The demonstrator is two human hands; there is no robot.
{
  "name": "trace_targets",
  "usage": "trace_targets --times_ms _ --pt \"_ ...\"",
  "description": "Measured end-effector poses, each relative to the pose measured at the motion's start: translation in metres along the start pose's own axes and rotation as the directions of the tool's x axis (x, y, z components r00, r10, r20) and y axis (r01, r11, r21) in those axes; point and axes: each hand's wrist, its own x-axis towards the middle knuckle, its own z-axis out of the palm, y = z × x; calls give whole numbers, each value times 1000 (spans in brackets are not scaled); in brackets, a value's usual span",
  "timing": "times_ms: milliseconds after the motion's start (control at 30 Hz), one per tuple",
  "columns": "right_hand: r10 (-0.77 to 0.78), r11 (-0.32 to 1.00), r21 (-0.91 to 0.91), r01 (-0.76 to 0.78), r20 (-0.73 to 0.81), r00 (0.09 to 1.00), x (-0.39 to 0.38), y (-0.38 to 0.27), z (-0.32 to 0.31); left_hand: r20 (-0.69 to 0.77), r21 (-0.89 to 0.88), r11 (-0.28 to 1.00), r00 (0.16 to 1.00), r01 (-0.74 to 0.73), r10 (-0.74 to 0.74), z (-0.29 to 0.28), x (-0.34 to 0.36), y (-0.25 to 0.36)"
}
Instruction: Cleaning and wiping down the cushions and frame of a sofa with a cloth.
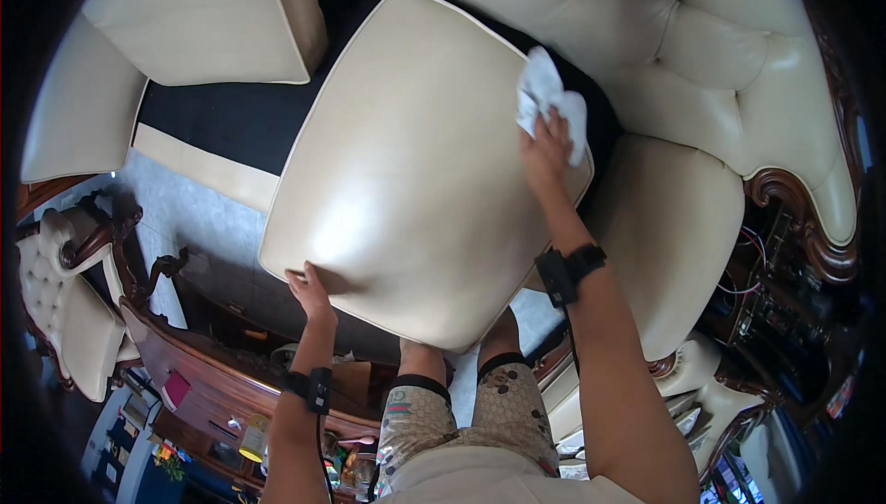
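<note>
A large cream leather seat cushion (415,162) with piped edges lies at a slant across the black base (217,121) of a sofa. My right hand (547,144) is closed on a crumpled white cloth (546,89), pressed near the cushion's upper right edge. My left hand (310,292) grips the cushion's lower left edge, with some fingers resting on its top. A black strapped device with a cord is on each forearm.
Tufted backrest (701,42), another seat cushion (669,246) at right, upright cushions (189,15) at upper left. Below left are a carved armchair (78,319) and a dark wooden table (212,379) with small items. Carved wooden trim (784,195) edges the sofa at right.
</note>
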Motion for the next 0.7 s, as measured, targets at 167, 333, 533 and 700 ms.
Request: trace_targets --times_ms 167,333,533,700 --pt "-397 913 99 396 -9 918 38 -76 -18 -35 40 966 965 -257 258 -45 -67 165" --pt "-611 773 159 614 -76 788 36 -138 -31 100 283 931 972 -232 212 -80 -75 241" --pt "-442 889 153 432 35 896 18 -15 -29 140 348 920 980 -181 140 -84 -71 221" --pt "-414 880 226 418 -68 908 5 9 -23 91 333 915 973 -229 210 -86 -66 206"
